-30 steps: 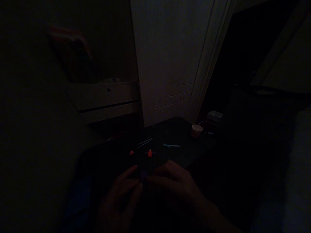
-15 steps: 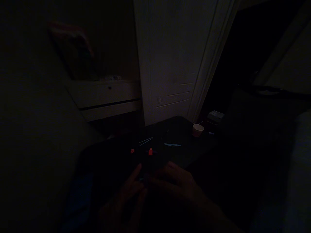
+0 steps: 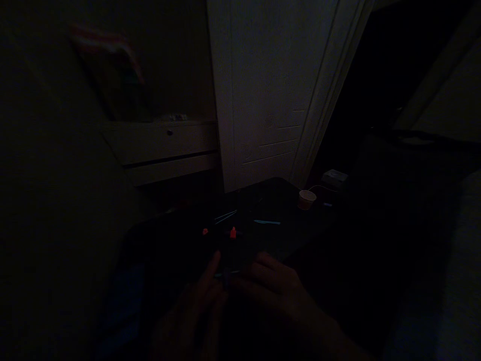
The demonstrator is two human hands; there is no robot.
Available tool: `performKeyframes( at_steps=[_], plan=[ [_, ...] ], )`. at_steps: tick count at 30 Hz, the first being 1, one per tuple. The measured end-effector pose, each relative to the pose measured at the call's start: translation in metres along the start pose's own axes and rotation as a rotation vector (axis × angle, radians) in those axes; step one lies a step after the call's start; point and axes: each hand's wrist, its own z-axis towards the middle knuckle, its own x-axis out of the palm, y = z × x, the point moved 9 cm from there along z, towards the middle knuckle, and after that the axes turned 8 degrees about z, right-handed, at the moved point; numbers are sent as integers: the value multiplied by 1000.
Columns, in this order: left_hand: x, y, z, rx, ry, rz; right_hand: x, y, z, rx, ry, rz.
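Note:
The picture is very dark. My left hand (image 3: pixel 201 296) is low in the middle, its index finger stretched forward and its other fingers bent around a small dark bluish piece (image 3: pixel 226 277). My right hand (image 3: pixel 272 283) meets it from the right with fingers curled and pressed together at that piece. A thin teal strip (image 3: pixel 235 272) shows between the hands; I cannot tell which hand bears it. Just beyond, a small red piece (image 3: pixel 233 233) stands on the dark table (image 3: pixel 293 228) with dark parts at its sides. Left of it lies a smaller red piece (image 3: pixel 205 231).
Tweezers (image 3: pixel 225 216) and a teal plastic knife (image 3: pixel 267 222) lie farther back on the table. A paper cup (image 3: pixel 307 200) stands at the right edge. Behind are a pale door (image 3: pixel 263 100) and a drawer unit (image 3: pixel 161 145). A small pale box (image 3: pixel 334 176) sits beyond the cup.
More of the teal strip shows between my hands. Both hands stay nearly in place, and the view has shifted slightly.

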Motion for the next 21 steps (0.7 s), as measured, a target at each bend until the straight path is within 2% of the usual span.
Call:
performKeyframes(
  at_steps=[4, 7, 9, 11, 16, 21],
  plan=[
    [0, 19, 4, -297, 42, -238, -10, -3, -1, 59, -117, 131],
    [7, 32, 1, -528, 81, -434, -12, -21, -8, 325, -194, 353],
    [11, 38, -2, -619, 85, -528, -8, -31, -15, 509, -227, 459],
    [13, 43, -5, -657, 76, -574, -4, -36, -19, 622, -254, 542],
    [14, 50, -6, -655, 88, -593, 6, -42, -22, 728, -257, 650],
    [4, 49, -4, -546, 10, -437, 13, -44, -24, 778, -237, 733]
  ],
)
